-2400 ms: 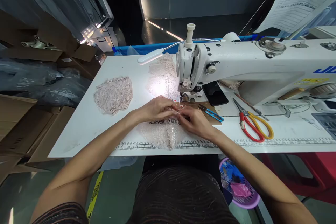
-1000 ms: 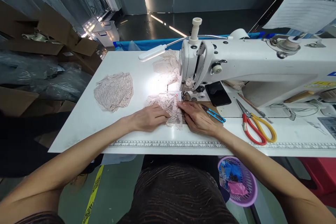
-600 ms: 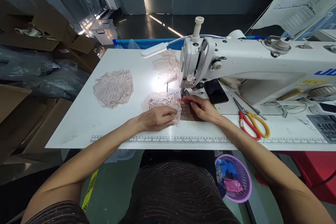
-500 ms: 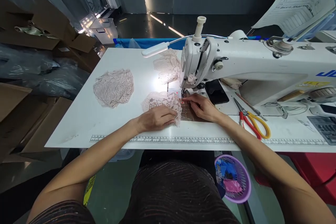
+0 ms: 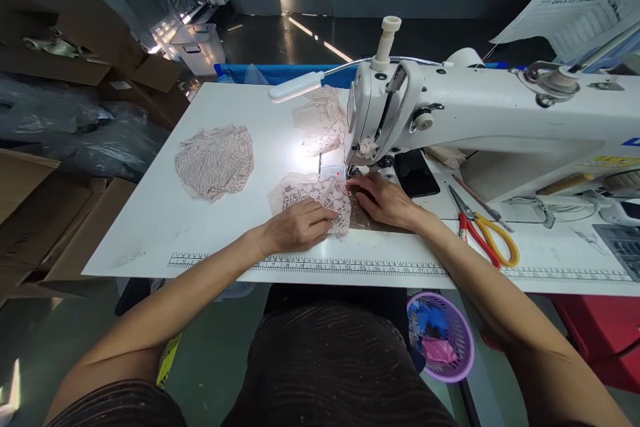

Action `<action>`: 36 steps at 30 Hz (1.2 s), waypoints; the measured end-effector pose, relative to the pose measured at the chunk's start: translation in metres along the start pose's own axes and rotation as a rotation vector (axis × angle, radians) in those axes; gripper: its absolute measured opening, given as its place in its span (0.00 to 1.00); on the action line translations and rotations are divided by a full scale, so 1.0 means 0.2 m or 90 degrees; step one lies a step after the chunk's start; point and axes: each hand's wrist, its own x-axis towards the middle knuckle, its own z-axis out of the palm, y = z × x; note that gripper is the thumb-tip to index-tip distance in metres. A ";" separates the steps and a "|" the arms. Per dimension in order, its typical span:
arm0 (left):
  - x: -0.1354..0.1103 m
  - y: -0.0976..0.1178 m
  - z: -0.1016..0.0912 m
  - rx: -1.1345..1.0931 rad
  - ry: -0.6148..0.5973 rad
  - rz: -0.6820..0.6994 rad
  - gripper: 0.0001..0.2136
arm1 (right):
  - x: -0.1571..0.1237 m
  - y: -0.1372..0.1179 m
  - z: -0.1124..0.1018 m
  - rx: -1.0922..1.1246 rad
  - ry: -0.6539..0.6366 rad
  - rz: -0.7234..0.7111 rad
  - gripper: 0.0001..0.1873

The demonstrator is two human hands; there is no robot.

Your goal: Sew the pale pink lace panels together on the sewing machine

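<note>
A pale pink lace piece (image 5: pixel 320 192) lies on the machine bed, its right edge close to the presser foot (image 5: pixel 353 172) of a white sewing machine (image 5: pixel 425 103). Over the lower part of this lace rests my left hand (image 5: pixel 300 225), its fingers together and curled on the fabric. My right hand (image 5: pixel 384 199) is closed at the lace's right edge, fingertips just in front of the presser foot; what lies under them is partly hidden. Beneath my right hand shows a brownish sheer surface (image 5: pixel 367 219).
Another lace pile (image 5: pixel 215 161) lies to the left, and more lace (image 5: pixel 323 121) behind the needle. To the right are a black phone (image 5: pixel 416 173) and scissors (image 5: pixel 487 233) with red and yellow handles. A printed ruler (image 5: pixel 320 268) runs along the front edge. Below stands a purple basket (image 5: pixel 465 353).
My right hand's fingers have drawn in, its fingertips now slightly farther forward by the presser foot. The lace's right edge sits a little farther right. My left hand stays nearly in place; the view shifted slightly.
</note>
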 end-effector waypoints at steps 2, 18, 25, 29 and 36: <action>0.01 0.01 0.00 0.025 0.027 0.004 0.05 | -0.04 0.05 0.01 0.071 0.024 -0.056 0.23; -0.01 -0.02 0.03 -0.067 -0.023 -0.038 0.07 | -0.07 0.01 0.02 0.049 0.044 -0.066 0.23; -0.03 -0.05 0.04 -0.063 0.014 -0.056 0.06 | -0.09 -0.01 0.02 0.056 0.051 -0.097 0.22; -0.03 -0.06 0.05 -0.076 0.017 -0.063 0.06 | -0.08 -0.03 0.05 0.030 0.059 -0.078 0.22; -0.03 -0.07 0.06 -0.112 0.064 -0.105 0.05 | -0.07 -0.03 0.02 0.111 0.051 -0.035 0.25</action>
